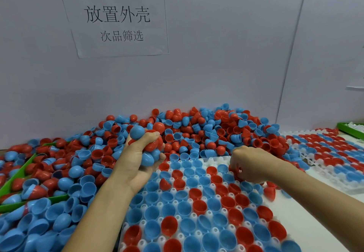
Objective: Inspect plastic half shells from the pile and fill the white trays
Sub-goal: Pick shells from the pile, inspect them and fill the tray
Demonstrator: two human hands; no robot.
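Observation:
A big pile of red and blue half shells (197, 131) lies against the back wall and spreads to the left. In front of me a white tray (213, 162) holds rows of red and blue shells, open side up. My left hand (137, 153) is raised over the tray's far left corner and grips a handful of several red and blue shells (149, 147). My right hand (250, 163) reaches down to the tray's right side, fingers curled on a red shell (235, 170); its fingertips are partly hidden.
A second filled white tray (315, 165) sits at the right. A green bin (11, 184) lies half buried in shells at the left, another green bin (350, 129) at the far right. A printed paper sign (116, 19) hangs on the wall. Loose shells lie beside the near tray.

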